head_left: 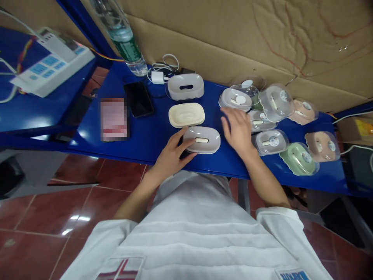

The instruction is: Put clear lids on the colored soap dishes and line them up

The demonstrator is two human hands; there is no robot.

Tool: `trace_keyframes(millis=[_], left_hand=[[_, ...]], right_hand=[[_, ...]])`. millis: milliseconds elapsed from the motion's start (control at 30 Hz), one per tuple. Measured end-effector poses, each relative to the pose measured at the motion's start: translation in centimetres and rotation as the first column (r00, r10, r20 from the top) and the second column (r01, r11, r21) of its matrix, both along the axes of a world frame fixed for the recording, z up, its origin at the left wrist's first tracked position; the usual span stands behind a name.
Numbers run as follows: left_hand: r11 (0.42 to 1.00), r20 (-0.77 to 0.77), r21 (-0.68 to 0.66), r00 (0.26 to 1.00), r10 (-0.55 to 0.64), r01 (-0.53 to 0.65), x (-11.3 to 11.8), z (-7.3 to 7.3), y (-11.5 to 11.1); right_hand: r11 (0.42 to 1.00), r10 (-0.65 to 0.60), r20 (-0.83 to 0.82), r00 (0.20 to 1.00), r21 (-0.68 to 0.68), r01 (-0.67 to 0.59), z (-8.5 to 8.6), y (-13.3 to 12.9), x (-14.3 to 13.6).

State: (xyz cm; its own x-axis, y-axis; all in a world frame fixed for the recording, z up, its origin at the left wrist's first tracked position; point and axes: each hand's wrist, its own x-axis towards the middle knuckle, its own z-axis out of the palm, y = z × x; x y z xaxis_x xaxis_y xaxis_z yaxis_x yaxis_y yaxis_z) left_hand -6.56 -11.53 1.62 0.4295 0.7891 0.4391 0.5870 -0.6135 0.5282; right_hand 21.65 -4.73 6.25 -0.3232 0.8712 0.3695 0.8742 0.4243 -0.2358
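White shirt (204, 225) below; your L hand (170, 155) touches grey dish (212, 146) on blue table (145, 136), can't tell if clamped. R hand (239, 130): fingers apart, empty. L shove could bump cream tray (186, 116).

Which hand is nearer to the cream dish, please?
Left. The left hand is at the near edge of the cream dish; the right hand is farther, to its right.
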Motion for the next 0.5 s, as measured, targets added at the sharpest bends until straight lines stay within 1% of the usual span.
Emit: trace_keyframes(millis=[33,67,100,200,267,333,367,400,433,500], left_hand=[[1.0,-0.003,0.008,1.0,-0.025,0.025,0.0,0.1,0.0],[0.999,-0.007,0.015,0.999,-0.047,0.048,0.1,0.1,-0.1],[0.998,-0.01,0.018,0.998,-0.063,0.064,0.1,0.1,-0.1],[0.998,-0.008,-0.002,0.997,-0.071,0.071,0.1,0.1,-0.2],[0.997,-0.01,-0.025,0.998,-0.067,0.066,0.0,0.2,-0.2],[0.998,0.0,-0.03,0.998,-0.057,0.057,0.0,0.4,-0.3],[0.999,0.021,-0.021,0.999,-0.046,0.046,0.0,0.6,-0.3],[1.0,0.054,-0.006,0.998,-0.031,0.031,0.0,0.8,-0.4],[1.0,0.097,0.017,0.995,-0.016,0.014,0.1,1.1,-0.5],[0.997,0.189,0.08,0.982,-0.002,-0.013,0.4,1.9,-0.9]], right_hand=[[0.995,-0.097,0.006,0.995,0.015,0.097,-0.2,1.1,0.5],[0.986,-0.164,0.021,0.986,0.02,0.163,-0.5,2.1,0.9],[0.979,-0.205,0.038,0.978,0.02,0.205,-0.8,3.0,1.2],[0.964,-0.265,0.05,0.963,0.021,0.264,-1.4,4.5,1.9],[0.965,-0.26,0.015,0.965,0.026,0.26,-0.9,4.4,2.1],[0.978,-0.206,-0.093,0.974,0.026,0.209,0.3,3.2,1.9],[0.985,-0.166,-0.186,0.969,0.025,0.173,1.1,2.2,1.7],[0.991,-0.121,-0.299,0.947,0.024,0.134,1.8,1.0,1.3],[0.996,-0.075,-0.421,0.904,0.015,0.089,2.5,-0.3,0.8],[1.0,-0.011,-0.642,0.766,-0.029,-0.01,3.3,-3.4,-0.4]])
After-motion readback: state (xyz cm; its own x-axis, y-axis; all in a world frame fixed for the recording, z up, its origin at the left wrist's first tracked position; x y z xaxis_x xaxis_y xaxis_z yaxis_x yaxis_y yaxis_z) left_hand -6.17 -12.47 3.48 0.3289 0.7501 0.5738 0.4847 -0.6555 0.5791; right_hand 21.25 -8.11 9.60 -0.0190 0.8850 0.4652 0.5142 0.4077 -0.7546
